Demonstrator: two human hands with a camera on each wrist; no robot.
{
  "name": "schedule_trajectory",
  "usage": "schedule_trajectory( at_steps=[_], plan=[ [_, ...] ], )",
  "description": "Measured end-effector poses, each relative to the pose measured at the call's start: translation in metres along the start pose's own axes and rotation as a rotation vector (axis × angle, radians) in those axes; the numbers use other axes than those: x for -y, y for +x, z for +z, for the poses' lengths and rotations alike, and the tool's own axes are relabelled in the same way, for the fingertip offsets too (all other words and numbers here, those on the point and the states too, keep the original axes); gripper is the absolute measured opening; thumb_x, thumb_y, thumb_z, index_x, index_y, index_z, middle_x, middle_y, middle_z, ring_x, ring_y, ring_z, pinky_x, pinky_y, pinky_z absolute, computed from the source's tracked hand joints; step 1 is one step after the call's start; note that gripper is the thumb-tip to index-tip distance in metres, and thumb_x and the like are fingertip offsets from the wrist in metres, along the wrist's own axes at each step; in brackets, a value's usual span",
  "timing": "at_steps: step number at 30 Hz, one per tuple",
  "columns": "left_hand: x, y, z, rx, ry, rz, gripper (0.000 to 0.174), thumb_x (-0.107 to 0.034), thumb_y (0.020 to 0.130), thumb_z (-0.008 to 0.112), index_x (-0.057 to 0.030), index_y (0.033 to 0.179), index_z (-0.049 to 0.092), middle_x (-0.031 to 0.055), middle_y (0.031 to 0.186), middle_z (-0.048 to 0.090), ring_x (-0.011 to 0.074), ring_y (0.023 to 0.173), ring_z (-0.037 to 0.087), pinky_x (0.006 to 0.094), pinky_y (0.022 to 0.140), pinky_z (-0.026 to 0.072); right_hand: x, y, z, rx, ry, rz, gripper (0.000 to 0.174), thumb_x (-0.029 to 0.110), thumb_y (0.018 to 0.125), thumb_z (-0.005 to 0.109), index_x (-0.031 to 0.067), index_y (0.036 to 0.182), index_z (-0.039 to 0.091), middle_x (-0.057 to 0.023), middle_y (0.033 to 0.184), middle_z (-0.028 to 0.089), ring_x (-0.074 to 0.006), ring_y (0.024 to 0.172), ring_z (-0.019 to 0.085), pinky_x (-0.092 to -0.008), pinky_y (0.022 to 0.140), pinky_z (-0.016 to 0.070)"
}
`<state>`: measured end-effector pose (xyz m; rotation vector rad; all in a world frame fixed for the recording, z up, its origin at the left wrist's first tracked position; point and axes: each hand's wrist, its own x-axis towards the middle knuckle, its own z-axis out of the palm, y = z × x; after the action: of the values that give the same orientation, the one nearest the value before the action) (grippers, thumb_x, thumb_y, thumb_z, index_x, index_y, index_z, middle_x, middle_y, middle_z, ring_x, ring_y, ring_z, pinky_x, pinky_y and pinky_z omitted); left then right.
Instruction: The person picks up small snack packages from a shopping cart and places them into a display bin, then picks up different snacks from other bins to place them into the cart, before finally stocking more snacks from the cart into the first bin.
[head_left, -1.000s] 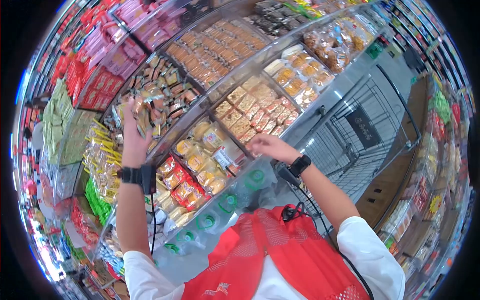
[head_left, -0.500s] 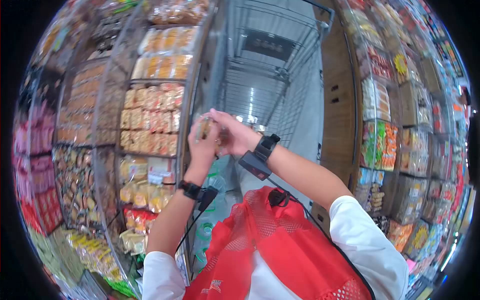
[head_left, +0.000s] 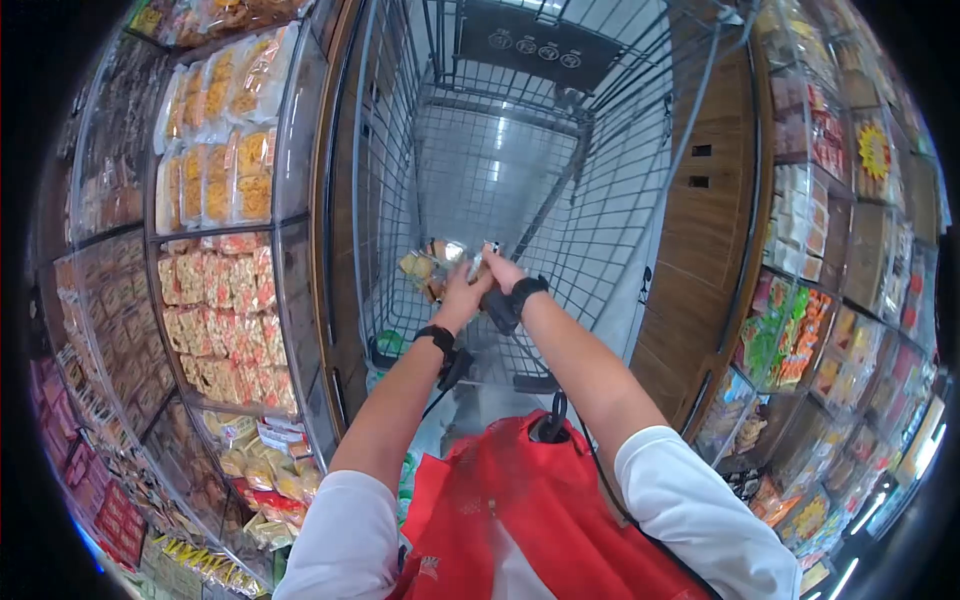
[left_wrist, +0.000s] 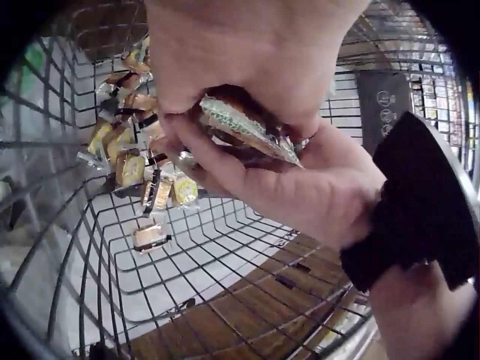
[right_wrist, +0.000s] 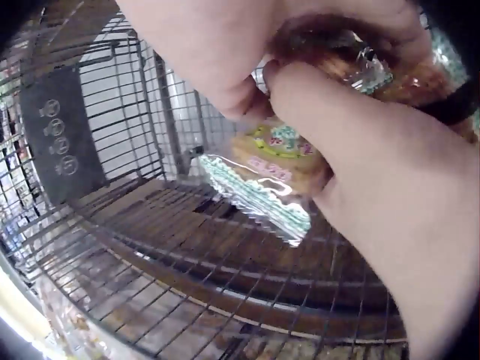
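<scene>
Both hands meet over a wire shopping cart (head_left: 400, 200). My left hand (head_left: 460, 297) and right hand (head_left: 500, 272) together grip a clump of small wrapped snack packets (head_left: 437, 262). The left wrist view shows the left hand (left_wrist: 247, 52) above one brown packet (left_wrist: 240, 124), with the right hand (left_wrist: 300, 191) curled under it. In the right wrist view a yellow packet with a green crimped edge (right_wrist: 277, 169) is squeezed between the right hand (right_wrist: 217, 52) and the left hand (right_wrist: 375, 195). Several loose packets (left_wrist: 142, 165) show below the hands inside the cart; lying or falling, I cannot tell.
Clear bins of packed snacks (head_left: 220, 290) line the shelf close on the left. A wooden panel (head_left: 700, 230) and more snack shelves (head_left: 800, 330) stand on the right. The cart's dark sign (head_left: 530, 45) is at its far end, and its handle (head_left: 535, 383) is near my body.
The hands left the shelf bins and came together with the packets. The view swung right from the shelf to the cart, and the hands now reach out over its basket.
</scene>
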<state>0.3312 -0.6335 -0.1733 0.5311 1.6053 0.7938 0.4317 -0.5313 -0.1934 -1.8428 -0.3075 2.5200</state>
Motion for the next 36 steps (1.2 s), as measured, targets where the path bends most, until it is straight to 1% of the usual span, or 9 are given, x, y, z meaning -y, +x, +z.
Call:
schedule_trajectory(
  at_steps=[3,4,7,10,13,16,21,25,36],
  plan=[
    [0.023,0.005,0.001,0.083,0.446,-0.093,0.096,-0.064,0.09,0.068,-0.0077,0.159,0.033,0.0337,0.164,0.024,0.0506,0.151,0.027,0.0564,0.121,0.0264,-0.028,0.038,-0.032,-0.076,-0.806,-0.515,0.043,0.033,0.1,0.06,0.0048,0.132,0.061,-0.0148,0.111,0.071,-0.0256,0.096,0.069,-0.0385,0.085,0.0563],
    [0.03,0.001,0.001,0.095,0.432,-0.145,0.101,-0.066,0.091,0.064,-0.0093,0.163,0.023,0.0316,0.167,0.018,0.0543,0.152,0.022,0.06,0.123,0.0157,-0.025,0.018,-0.01,-0.175,-0.364,-0.251,0.048,0.032,0.099,0.061,0.0052,0.139,0.059,-0.0172,0.115,0.072,-0.0258,0.096,0.07,-0.0369,0.086,0.0567],
    [0.035,-0.019,0.001,0.092,0.36,-0.234,0.104,-0.066,0.093,0.06,-0.0108,0.167,0.01,0.0274,0.171,0.011,0.0528,0.156,0.013,0.0607,0.126,0.0044,-0.032,0.0,0.001,-0.335,-0.853,-0.366,0.058,0.033,0.098,0.064,0.0046,0.147,0.055,-0.0255,0.122,0.071,-0.0413,0.102,0.07,-0.0469,0.091,0.0553],
    [-0.035,-0.053,-0.016,0.049,0.517,-0.191,0.095,-0.037,0.092,0.07,-0.0066,0.166,0.019,0.0258,0.156,0.047,0.0409,0.139,0.052,0.0492,0.12,0.0316,-0.062,0.045,-0.033,-0.248,-1.058,-0.51,0.065,0.031,0.098,0.065,0.0084,0.157,0.046,-0.0204,0.122,0.072,-0.0236,0.103,0.072,-0.0334,0.089,0.0571],
    [-0.089,-0.115,-0.048,-0.044,0.169,-0.05,0.058,-0.027,0.098,0.067,-0.0025,0.149,0.051,0.0189,0.122,0.073,0.0275,0.112,0.071,0.0411,0.096,0.0545,-0.035,0.013,-0.037,-0.09,-0.952,-0.361,0.069,0.035,0.09,0.071,0.0115,0.152,0.05,-0.0212,0.118,0.075,-0.0367,0.11,0.071,-0.0436,0.096,0.055],
    [-0.112,-0.197,-0.075,-0.039,-0.401,0.155,0.031,-0.018,0.099,0.068,-0.0019,0.125,0.064,0.0175,0.112,0.073,0.0284,0.102,0.073,0.0375,0.088,0.0563,-0.014,-0.028,-0.04,-0.157,-1.251,-0.505,0.081,0.028,0.087,0.075,0.0135,0.159,0.041,-0.02,0.112,0.076,-0.0348,0.105,0.073,-0.0431,0.092,0.0565],
    [-0.116,-0.363,-0.15,-0.68,0.329,0.187,0.015,-0.014,0.096,0.07,-0.0041,0.107,0.069,0.013,0.098,0.072,0.0271,0.085,0.071,0.0373,0.076,0.0565,0.002,-0.035,-0.105,-0.147,-1.136,-0.316,0.082,0.021,0.092,0.073,0.0128,0.161,0.03,-0.0219,0.156,0.042,-0.0428,0.133,0.056,-0.0495,0.102,0.0536],
    [-0.063,-0.445,-0.22,-1.077,0.407,-0.015,0.015,-0.013,0.092,0.073,-0.0043,0.103,0.069,0.0146,0.101,0.072,0.0296,0.086,0.071,0.0406,0.075,0.0566,0.012,-0.129,-0.075,-0.16,-0.504,-0.284,0.06,0.013,0.097,0.063,0.012,0.151,0.038,-0.0183,0.144,0.049,-0.0466,0.125,0.06,-0.0575,0.092,0.0569],
    [0.022,-0.438,-0.219,-0.957,0.796,0.159,0.035,-0.025,0.085,0.079,-0.0101,0.116,0.071,0.0103,0.113,0.067,0.0362,0.111,0.062,0.0477,0.093,0.0544,-0.017,-0.278,-0.068,0.065,-0.301,-0.339,0.038,0.016,0.099,0.063,0.0074,0.134,0.05,-0.019,0.13,0.061,-0.0408,0.112,0.069,-0.052,0.091,0.0578]
  ],
)
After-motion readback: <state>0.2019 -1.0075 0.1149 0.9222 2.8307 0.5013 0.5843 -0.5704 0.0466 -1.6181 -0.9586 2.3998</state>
